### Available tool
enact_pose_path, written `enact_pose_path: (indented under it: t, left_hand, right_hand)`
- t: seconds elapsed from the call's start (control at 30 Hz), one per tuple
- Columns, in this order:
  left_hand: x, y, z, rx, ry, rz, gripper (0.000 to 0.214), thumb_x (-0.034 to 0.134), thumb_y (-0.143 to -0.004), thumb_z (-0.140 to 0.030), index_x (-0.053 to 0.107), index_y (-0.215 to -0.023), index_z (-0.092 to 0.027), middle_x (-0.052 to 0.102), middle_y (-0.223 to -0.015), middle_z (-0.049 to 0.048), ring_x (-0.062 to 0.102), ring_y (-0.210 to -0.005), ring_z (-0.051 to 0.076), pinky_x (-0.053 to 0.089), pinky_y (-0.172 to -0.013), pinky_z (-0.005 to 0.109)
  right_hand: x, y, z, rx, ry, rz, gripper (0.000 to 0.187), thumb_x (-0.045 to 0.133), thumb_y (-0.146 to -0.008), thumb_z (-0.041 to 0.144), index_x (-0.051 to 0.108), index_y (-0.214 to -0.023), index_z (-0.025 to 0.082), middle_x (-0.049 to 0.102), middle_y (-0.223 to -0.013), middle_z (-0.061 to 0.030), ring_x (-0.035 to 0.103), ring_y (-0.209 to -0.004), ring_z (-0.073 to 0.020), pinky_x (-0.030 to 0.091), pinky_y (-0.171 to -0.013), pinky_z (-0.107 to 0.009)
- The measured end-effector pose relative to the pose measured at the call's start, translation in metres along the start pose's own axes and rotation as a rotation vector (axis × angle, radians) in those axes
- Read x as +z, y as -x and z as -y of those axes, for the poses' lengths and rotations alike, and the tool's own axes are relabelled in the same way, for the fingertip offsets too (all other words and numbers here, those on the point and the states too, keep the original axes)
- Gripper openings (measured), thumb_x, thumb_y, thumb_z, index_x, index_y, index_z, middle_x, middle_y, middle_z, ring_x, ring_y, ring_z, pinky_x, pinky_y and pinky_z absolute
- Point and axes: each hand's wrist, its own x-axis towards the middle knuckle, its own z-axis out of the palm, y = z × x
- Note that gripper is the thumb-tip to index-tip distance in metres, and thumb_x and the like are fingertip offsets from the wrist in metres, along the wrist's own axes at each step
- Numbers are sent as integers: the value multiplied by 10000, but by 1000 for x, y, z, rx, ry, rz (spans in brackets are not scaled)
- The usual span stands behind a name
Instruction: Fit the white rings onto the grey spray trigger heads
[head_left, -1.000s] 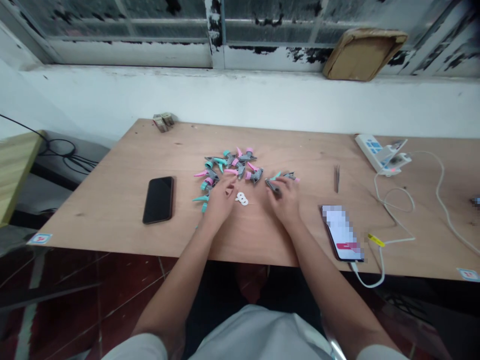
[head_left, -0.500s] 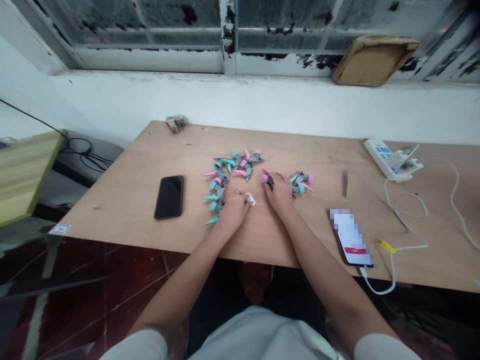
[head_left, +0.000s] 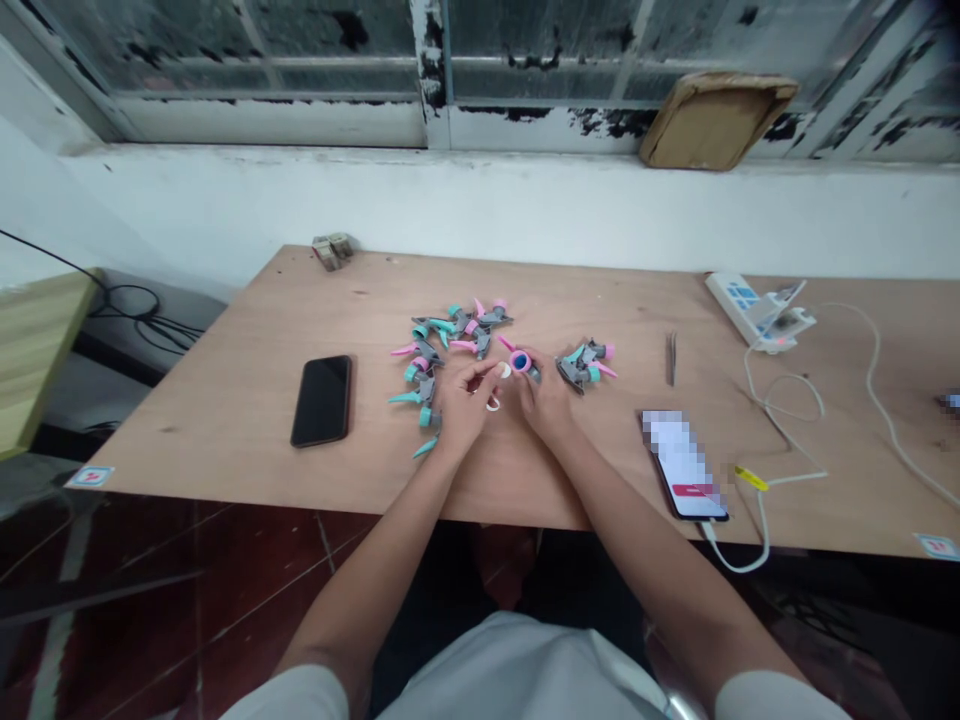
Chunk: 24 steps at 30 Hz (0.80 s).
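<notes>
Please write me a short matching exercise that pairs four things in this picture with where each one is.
Things:
1. right hand
2. black smartphone
3. tweezers
4. cardboard packet

Places and states:
A. on the window sill
B. left of the larger pile of spray heads
C. pinching a pink ring
D. right of the smaller pile of spray heads

Right pairs: 1-C, 2-B, 3-D, 4-A
</notes>
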Motion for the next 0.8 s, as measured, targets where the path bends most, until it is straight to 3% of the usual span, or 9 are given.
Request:
enact_pose_path:
  t: [0.1, 0.3, 0.6, 0.8]
  left_hand:
    - [4, -5, 5, -9, 64, -1, 438, 822, -820, -511, 814, -1070, -151, 680, -657, -7, 577, -503, 104, 496, -478, 232]
    - [-1, -6, 9, 5, 76, 8, 413, 828, -822, -494, 824, -1064, -159, 675, -646, -5, 589, -506, 109, 514, -479, 234]
    - [-2, -5, 6, 29, 6, 20, 420, 873, -774, -493, 803, -1030, -167, 706, -751, 23, 631, -601, 129, 554, -471, 221]
    - [-5, 0, 6, 161, -146, 28, 340, 761, -889, -485, 826, -1067, -203, 759, -1044, 88, 710, -811, 170, 600, -572, 245]
  right_hand:
    - [1, 8, 6, -42, -17, 29, 365, 530, -1072, 374, 543, -1382, 181, 722, -1285, -185, 712, -1177, -269, 595, -1025, -469]
    - [7, 11, 1, -37, -75, 108, 383, 488, -1083, 401, 515, -1403, 192, 683, -1365, -205, 658, -1319, -292, 559, -1113, -539]
    - [9, 13, -1, -57, -125, 92, 375, 479, -1083, 375, 501, -1414, 200, 659, -1386, -204, 631, -1356, -293, 547, -1132, -543]
    - [7, 11, 0, -23, -108, 105, 371, 461, -1086, 381, 514, -1404, 199, 663, -1388, -201, 622, -1369, -294, 518, -1167, -550]
